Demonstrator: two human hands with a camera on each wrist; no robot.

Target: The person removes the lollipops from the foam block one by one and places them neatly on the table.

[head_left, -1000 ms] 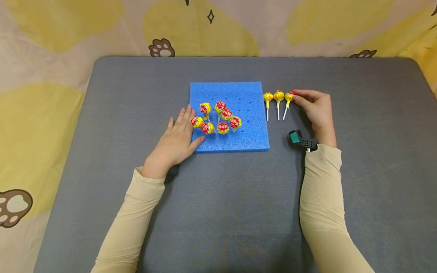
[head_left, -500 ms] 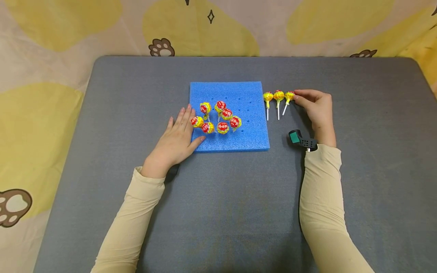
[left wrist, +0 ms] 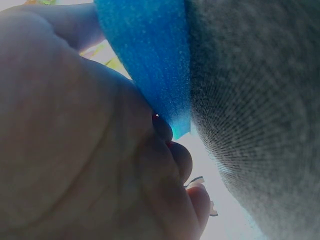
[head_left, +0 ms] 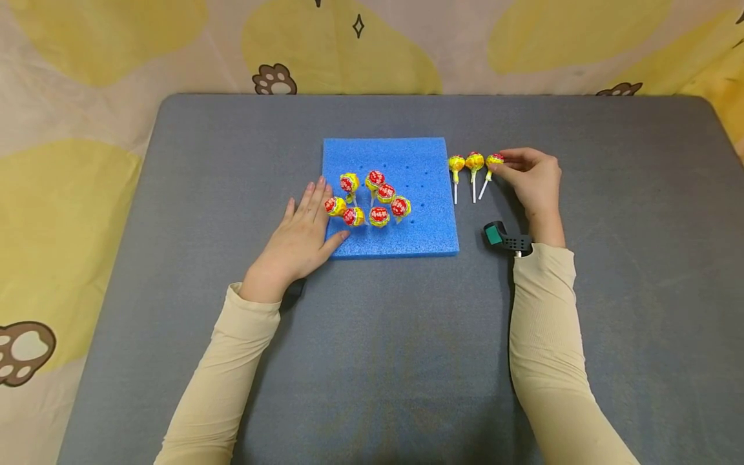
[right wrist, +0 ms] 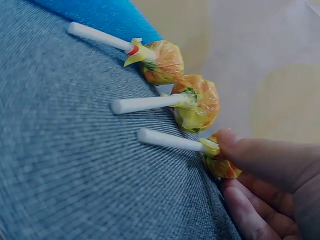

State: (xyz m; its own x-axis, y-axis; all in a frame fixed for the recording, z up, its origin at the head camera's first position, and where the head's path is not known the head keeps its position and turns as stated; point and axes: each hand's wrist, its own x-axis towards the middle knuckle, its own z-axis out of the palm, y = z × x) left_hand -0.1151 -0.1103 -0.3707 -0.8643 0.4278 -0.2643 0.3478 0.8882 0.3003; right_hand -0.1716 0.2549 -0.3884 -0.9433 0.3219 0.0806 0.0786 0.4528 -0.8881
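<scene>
My left hand [head_left: 301,242] lies with straight fingers along the left edge of a blue foam block [head_left: 433,226], the thumb over its front left corner. Several lollipops in yellow and red wrappers, one of them a lollipop [head_left: 380,217] near the front, stand with their sticks in the foam. To the right of the block, my right hand [head_left: 533,177] pinches the wrapped head of a lollipop [right wrist: 220,162] between thumb and fingers. Its white stick points toward the near side, as the right wrist view shows. Two more lollipops, the middle one [head_left: 474,161] and the left one [head_left: 456,164], lie beside it.
Small holes [head_left: 426,173] dot the right and back parts of the foam. The block rests on a grey table [head_left: 383,355], with a patterned yellow and cream cloth [head_left: 372,51] behind. A black wrist camera [head_left: 507,237] sits on the right wrist.
My right hand has shifted slightly left, its thumb now nearer the neck of the lollipop, whose stick has swung a little and rises slightly. The left hand and the foam block stay put.
</scene>
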